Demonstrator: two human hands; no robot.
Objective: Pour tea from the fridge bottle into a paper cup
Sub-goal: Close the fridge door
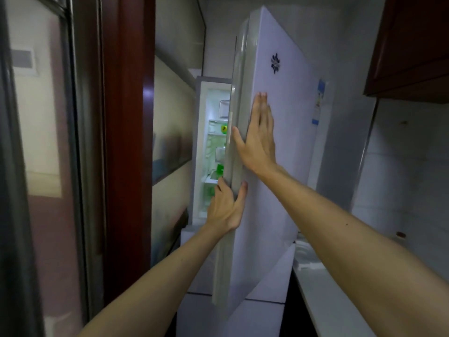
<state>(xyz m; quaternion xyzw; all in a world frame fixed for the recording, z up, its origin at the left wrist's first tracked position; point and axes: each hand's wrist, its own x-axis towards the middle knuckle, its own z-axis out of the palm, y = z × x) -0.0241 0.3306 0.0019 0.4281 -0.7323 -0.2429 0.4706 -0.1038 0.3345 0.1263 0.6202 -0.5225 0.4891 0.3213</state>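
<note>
1. the tea bottle itself isn't anything i can pick out yet. the fridge interior is lit and showing through the gap, with shelves and a couple of green blobs on them, but it's too small and blurry to say which one, if any, is the bottle. so best guess: it's somewhere on those shelves.
2. no paper cup anywhere in view either.
3. progress-wise this looks like the very start. the fridge door is only partly swung out, nothing's been taken out, nothing's poured. left to do: get the door wide enough, find and grab the bottle, find a cup, open, pour.
4. left hand is clamped on the door's free edge, low on that edge, fingers wrapped round the inner side and thumb on the outer face. arm's stretched up and forward from the bottom left.
5. right hand is flat on the door's outer face near the same edge, higher up, fingers spread slightly and pointing up, thumb hooked toward the edge. open palm, not gripping anything, just pressing or steadying.
6. further out: a white countertop runs along the right under the door's lower corner, a dark red cabinet hangs top right, and a red-brown door frame sits on the left.
</note>
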